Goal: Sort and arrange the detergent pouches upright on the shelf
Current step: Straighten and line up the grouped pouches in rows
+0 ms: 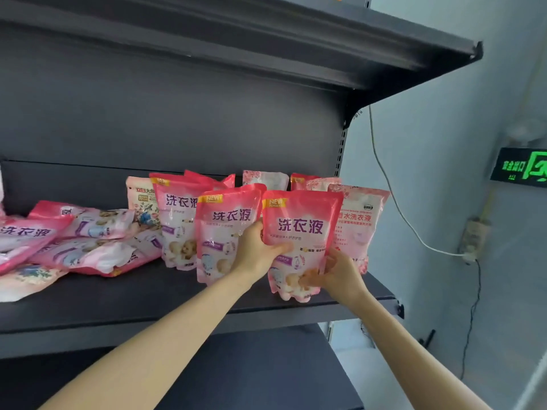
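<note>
I hold the front pink pouch (pixel 302 232) upright at the shelf's (pixel 148 300) front right, left grip (pixel 257 253) clenched on its side, right grip (pixel 337 276) clasping its lower corner; it looks soft, liquid-heavy and slick, so I'd grasp low on both flanks.

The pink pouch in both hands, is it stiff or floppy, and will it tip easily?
Probably floppy: the pink pouch bulges and creases where the left hand and right hand grip it. Likely tippy: similar pouches lie slumped flat on the shelf. Its glossy film may be slippery.
</note>
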{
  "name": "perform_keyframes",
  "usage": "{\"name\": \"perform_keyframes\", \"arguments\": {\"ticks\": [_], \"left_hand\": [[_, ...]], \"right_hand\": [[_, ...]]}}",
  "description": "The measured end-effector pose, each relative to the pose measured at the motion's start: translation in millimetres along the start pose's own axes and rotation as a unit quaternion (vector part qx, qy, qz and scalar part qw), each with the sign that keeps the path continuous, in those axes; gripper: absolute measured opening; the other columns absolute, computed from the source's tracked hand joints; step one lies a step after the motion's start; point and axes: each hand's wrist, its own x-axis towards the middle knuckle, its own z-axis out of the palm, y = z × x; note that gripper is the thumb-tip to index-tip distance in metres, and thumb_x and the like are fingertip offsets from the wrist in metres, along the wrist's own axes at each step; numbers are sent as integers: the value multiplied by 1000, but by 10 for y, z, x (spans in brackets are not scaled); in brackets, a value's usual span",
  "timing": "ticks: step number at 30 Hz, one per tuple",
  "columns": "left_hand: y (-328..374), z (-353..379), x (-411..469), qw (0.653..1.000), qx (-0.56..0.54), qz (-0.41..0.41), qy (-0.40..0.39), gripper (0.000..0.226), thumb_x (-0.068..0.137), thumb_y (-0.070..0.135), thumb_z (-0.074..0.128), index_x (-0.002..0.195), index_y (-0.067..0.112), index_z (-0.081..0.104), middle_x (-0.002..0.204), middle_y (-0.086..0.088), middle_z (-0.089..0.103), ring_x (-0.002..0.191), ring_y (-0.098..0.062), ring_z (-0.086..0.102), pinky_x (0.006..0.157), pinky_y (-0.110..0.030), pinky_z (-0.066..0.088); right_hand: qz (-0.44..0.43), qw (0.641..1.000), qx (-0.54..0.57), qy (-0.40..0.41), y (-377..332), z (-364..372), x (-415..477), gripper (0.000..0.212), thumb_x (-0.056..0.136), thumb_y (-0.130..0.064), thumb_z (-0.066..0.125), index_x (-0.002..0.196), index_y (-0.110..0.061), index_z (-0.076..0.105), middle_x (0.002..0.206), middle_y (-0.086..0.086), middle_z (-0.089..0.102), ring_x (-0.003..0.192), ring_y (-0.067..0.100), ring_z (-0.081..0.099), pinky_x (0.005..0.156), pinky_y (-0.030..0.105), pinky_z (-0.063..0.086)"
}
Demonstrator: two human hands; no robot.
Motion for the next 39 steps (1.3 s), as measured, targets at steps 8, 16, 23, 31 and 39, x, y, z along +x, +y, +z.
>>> {"name": "perform_keyframes", "arguments": {"ticks": [8, 16, 23, 31, 39], "left_hand": [[-146, 188, 231, 987, 153, -29, -25, 70, 78, 16, 75, 135, 12, 34, 127, 1, 53, 116, -16, 51, 92, -26, 44], [-236, 186, 236, 973, 224, -46, 18, 60, 80, 25, 73, 128, 9, 42, 121, -5, 61, 103, -21, 61, 83, -30, 51], [-71, 177, 125, 950, 307, -59, -18, 40, 89, 26, 63, 119, 5, 49, 86, -5, 63, 79, -20, 60, 56, -19, 40], [83, 9, -66, 904, 394, -105, -128, 37, 89, 34, 62, 117, 12, 51, 116, -6, 61, 89, -20, 60, 77, -32, 50], [448, -507, -379, 869, 475, -45, -129, 41, 90, 34, 59, 126, 17, 53, 112, -6, 65, 92, -24, 65, 80, -36, 54]], "right_hand": [[-20, 999, -23, -31, 227, -58, 393, 44, 65, -5, 83, 102, -15, 61, 90, -8, 70, 78, 5, 66, 58, 10, 48], [-26, 997, -40, -62, 256, -17, 527, 55, 71, -12, 81, 118, -15, 51, 104, -8, 65, 88, 5, 60, 65, 8, 45], [-3, 981, -174, -90, 238, -95, 536, 61, 75, -35, 77, 124, -16, 46, 111, -1, 63, 96, 20, 60, 82, 33, 51], [-10, 925, -356, -132, -38, -262, 369, 38, 78, -29, 71, 105, -10, 52, 93, 5, 56, 88, 29, 57, 71, 35, 49], [-113, 906, -374, -166, -710, -115, 68, 44, 88, -31, 62, 128, -14, 52, 128, 8, 55, 107, 28, 57, 90, 38, 49]]}}
